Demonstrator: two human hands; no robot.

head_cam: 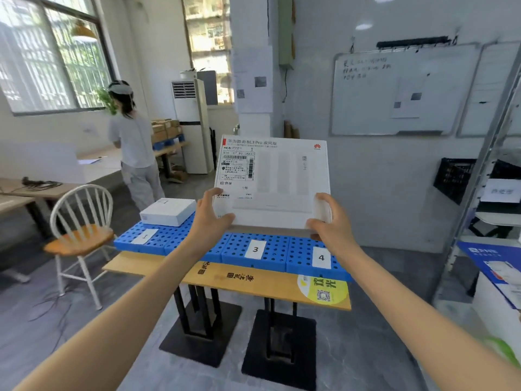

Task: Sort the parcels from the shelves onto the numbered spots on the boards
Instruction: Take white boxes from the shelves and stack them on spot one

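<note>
Overhead, both arms outstretched; left hand (213, 215) and right hand (328, 218) grip white parcel (277, 187) upright above blue boards (270, 253).

Board (298, 249) between label 1 (145, 236) and label 3 (255, 249) behind left arm (180, 266).

Showing two bare forearms (135, 300), one at near left, one at near right. Going unsleeved to the left hand (210, 218) and right hand (331, 221), both bare.
</note>
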